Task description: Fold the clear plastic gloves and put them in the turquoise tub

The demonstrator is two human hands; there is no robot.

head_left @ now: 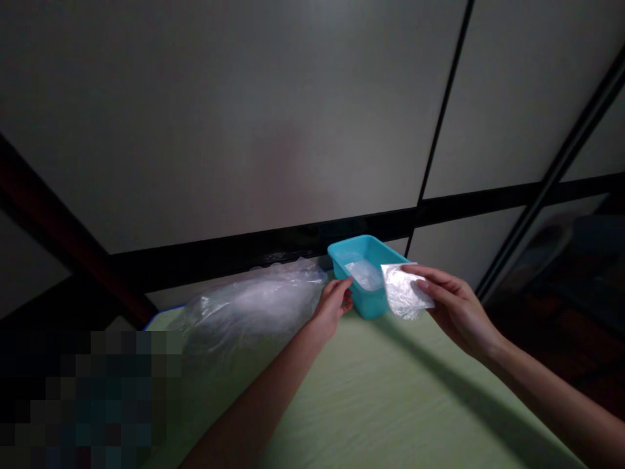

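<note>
While aloft, packet (403,293) between right fingers (439,293)

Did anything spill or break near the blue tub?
Nothing stands out. The blue tub sits upright on the green surface, with see-through plastic inside and no visible spill. The right hand holds a shiny packet. The crumpled plastic heap looks messy, not broken.

Large pale grey panels (273,117), a thin black upright strip (443,107) between two of them, a wide black band (229,253) running across, a slanting dark red post (51,218) at left, a pale green surface (351,410) with a blue edge (159,313), a long shadow (452,378) falling over it.
</note>
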